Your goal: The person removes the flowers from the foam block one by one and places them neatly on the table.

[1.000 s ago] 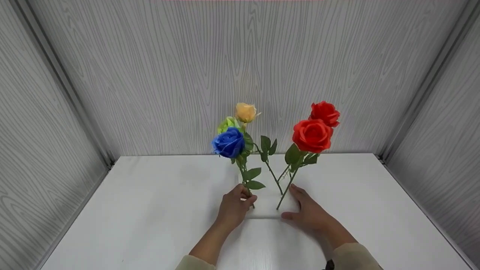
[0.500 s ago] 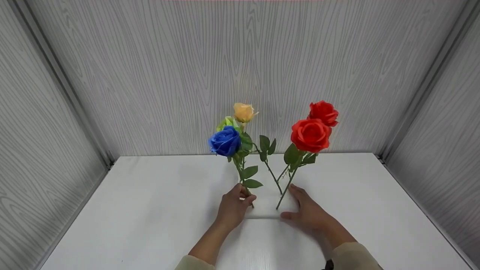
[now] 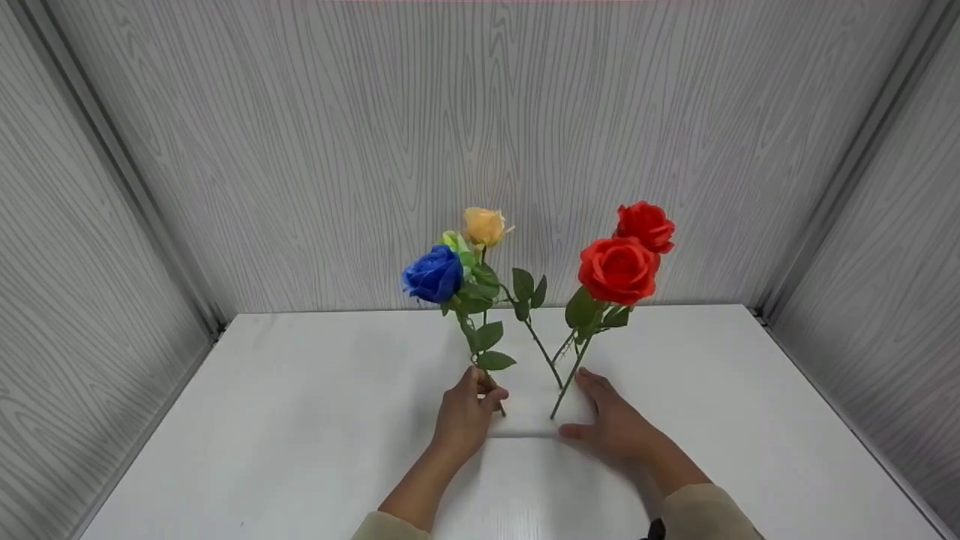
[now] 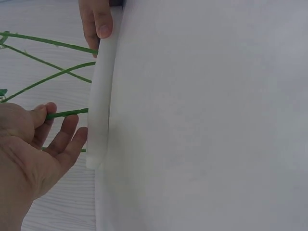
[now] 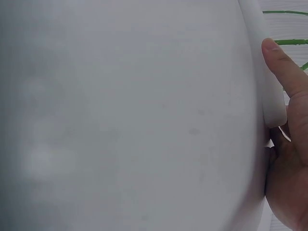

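Note:
My left hand [image 3: 463,420] pinches the lower stem of a blue rose [image 3: 433,274] between thumb and fingers. In the left wrist view, the held green stem [image 4: 67,113] runs into a low white block [image 4: 100,101]. The blue flower leans to the left, above the hand. My right hand [image 3: 619,424] holds the right end of the block, with the thumb [image 5: 284,67] along its front and the other fingers reaching round behind. Just left of that hand, a red rose [image 3: 619,271] stands tilted to the right in the block.
Behind it a second red rose [image 3: 646,225] leans right. A yellow rose [image 3: 484,226] and a pale green rose [image 3: 453,241] rise behind the blue one. White table [image 3: 300,420] surrounds the block; a grey wood-grain panel [image 3: 337,150] stands at the back.
The blue rose has tilted further left and swung a little away from the pale green and yellow ones. My left hand keeps its pinch on the stem; my right hand stays at the block.

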`<move>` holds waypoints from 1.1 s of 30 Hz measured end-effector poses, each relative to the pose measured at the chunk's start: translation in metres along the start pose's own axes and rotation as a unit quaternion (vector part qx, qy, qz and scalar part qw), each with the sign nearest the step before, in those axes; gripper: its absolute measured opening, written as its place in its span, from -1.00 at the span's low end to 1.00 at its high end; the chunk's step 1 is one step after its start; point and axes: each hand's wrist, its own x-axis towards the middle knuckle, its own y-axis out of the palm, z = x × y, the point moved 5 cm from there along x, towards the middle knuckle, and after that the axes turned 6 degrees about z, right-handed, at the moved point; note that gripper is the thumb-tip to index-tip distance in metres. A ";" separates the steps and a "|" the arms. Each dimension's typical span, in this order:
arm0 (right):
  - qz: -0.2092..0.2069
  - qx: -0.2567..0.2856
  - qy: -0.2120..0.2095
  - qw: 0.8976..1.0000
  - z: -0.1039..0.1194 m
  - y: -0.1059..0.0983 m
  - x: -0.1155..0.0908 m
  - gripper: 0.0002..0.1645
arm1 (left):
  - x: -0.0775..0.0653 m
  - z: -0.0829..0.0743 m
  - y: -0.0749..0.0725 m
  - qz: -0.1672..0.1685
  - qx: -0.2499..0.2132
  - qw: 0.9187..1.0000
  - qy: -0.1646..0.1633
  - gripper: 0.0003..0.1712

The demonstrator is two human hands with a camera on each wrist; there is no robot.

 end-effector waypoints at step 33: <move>0.002 -0.008 -0.024 1.000 0.009 0.002 -0.004 0.38 | 0.000 -0.004 -0.022 -0.020 -0.024 0.999 -0.042 -0.78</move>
